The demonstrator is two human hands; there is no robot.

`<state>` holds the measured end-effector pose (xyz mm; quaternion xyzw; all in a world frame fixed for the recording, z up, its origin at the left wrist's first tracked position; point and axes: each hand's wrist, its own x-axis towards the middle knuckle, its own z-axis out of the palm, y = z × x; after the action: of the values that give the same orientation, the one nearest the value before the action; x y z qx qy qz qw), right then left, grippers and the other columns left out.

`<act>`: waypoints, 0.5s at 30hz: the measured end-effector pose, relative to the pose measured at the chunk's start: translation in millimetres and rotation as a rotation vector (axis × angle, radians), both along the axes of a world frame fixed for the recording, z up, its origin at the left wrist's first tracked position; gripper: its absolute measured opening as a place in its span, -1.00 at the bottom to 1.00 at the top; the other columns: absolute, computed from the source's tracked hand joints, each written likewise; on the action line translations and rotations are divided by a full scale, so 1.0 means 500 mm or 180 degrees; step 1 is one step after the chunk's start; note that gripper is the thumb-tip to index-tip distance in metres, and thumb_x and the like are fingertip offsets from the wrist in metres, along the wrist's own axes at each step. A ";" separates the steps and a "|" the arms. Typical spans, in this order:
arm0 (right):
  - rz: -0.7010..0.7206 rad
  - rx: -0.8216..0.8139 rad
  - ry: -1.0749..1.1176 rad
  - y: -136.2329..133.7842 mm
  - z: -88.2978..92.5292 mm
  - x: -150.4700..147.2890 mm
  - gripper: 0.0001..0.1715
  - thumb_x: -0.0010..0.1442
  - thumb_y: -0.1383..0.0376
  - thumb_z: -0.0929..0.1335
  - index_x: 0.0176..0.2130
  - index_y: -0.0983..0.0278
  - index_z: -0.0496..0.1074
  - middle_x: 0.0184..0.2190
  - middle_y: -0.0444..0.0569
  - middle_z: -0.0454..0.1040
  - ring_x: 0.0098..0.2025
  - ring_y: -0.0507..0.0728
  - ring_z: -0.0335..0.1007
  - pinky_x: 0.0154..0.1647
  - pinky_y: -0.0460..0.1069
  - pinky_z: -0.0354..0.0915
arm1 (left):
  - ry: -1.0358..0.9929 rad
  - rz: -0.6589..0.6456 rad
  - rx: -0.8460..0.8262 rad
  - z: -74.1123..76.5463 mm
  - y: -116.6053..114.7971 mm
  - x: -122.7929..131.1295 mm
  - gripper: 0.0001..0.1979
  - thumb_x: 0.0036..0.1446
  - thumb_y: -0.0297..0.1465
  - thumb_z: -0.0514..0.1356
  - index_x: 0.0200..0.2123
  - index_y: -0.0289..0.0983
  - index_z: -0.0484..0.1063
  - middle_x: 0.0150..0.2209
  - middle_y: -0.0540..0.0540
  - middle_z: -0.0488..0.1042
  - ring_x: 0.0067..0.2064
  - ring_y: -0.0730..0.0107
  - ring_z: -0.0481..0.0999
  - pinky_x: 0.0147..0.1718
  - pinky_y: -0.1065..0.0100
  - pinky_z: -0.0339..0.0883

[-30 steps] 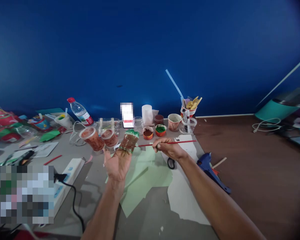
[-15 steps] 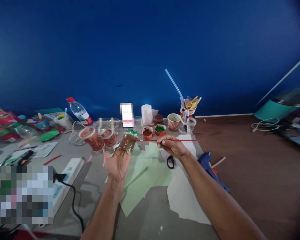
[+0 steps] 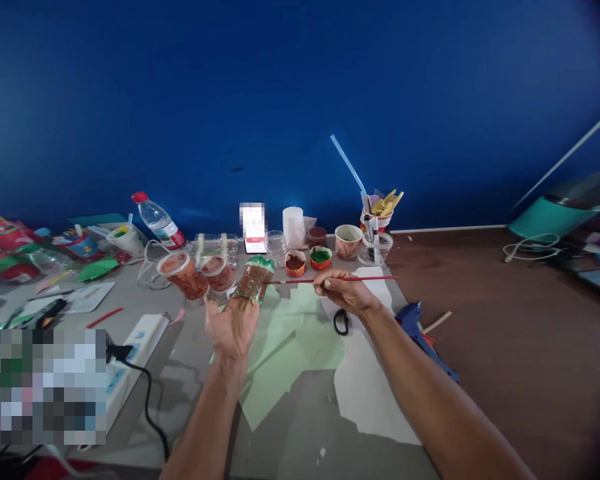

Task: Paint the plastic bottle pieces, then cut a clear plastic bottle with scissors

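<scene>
My left hand (image 3: 231,327), palm up and smeared with brown, holds a small clear-looking container painted brown with a green top (image 3: 253,281). Most of its fingers are hidden behind the container. In my right hand (image 3: 344,291), fingers pinched, is a thin red paintbrush (image 3: 300,281), held level. The brush tip points left and meets the container's right side, as far as I can see. Just beyond the brush stand a small pot of brown paint (image 3: 295,265) and a small pot of green paint (image 3: 321,258).
Green paper (image 3: 300,337) and white paper (image 3: 367,393) cover the table under my hands, with black scissor handles (image 3: 341,323) on top. A blue glue gun (image 3: 420,340) lies right. Brown-smeared tubs (image 3: 184,277), a tilted bottle (image 3: 159,223) and a power strip (image 3: 135,353) are left.
The paintbrush tip has shifted slightly left, onto the container's side. The container has turned or tilted a little in my left hand.
</scene>
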<state>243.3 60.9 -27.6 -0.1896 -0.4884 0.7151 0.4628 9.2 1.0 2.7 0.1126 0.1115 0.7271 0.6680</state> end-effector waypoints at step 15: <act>0.0021 0.0048 -0.0030 0.009 -0.010 0.014 -0.74 -0.07 0.16 0.52 -0.38 0.28 0.59 -0.53 -0.09 0.48 -0.48 0.00 0.27 -0.46 -0.07 0.12 | 0.0070 0.0097 -0.0043 -0.022 0.007 -0.017 -0.35 0.28 -0.06 -0.20 0.16 -0.40 0.29 0.11 -0.36 0.42 0.21 0.07 0.33 0.23 -0.04 0.07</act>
<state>250.3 65.3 -32.6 -0.1879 -0.4965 0.7120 0.4595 0.5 4.6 -8.5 0.1144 0.1254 0.7351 0.6563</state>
